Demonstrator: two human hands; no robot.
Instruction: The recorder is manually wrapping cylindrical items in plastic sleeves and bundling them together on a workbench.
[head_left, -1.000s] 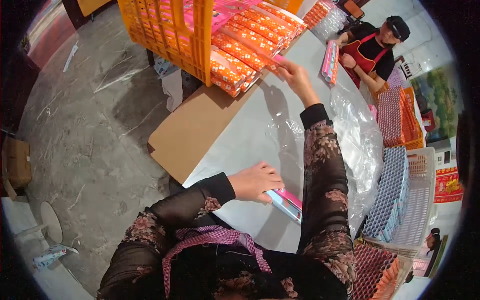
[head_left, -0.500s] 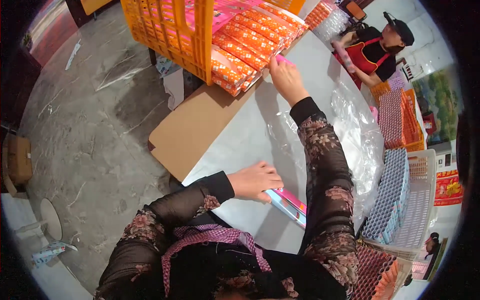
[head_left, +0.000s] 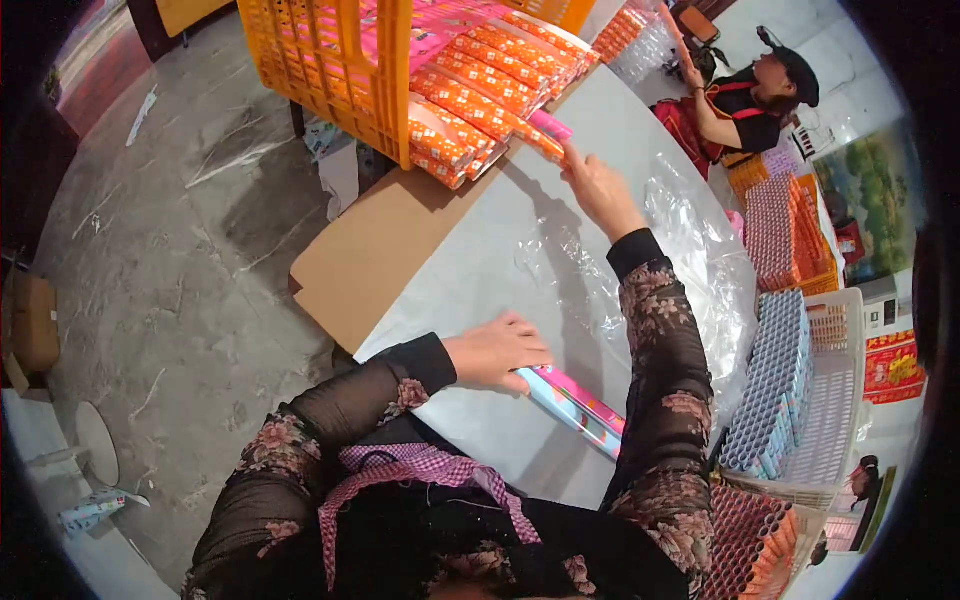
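My left hand [head_left: 497, 352] is closed round the ends of a light blue roll [head_left: 566, 413] and a pink roll [head_left: 588, 399], which look like wrapping-paper rolls and lie side by side on the table, their far ends behind my right sleeve. Out by the yellow crate [head_left: 398, 100], my right hand [head_left: 605, 196] pinches the end of an orange patterned roll [head_left: 540, 138]. That roll sticks out past the stack of orange rolls [head_left: 480, 85] in the crate. A short pink roll end [head_left: 552, 126] shows beside it.
Cardboard [head_left: 370, 260] lies under the table's grey-white cover [head_left: 450, 290]. Crumpled clear plastic [head_left: 690, 270] covers the right side. Blue rolls [head_left: 768, 390] stand by a white basket [head_left: 835, 400]. Across the table, a person [head_left: 740, 110] in a cap and red apron holds a long roll.
My right hand has drawn back toward me and right, and the orange roll now juts from the stack. My left hand keeps its two rolls. The other person has raised a roll.
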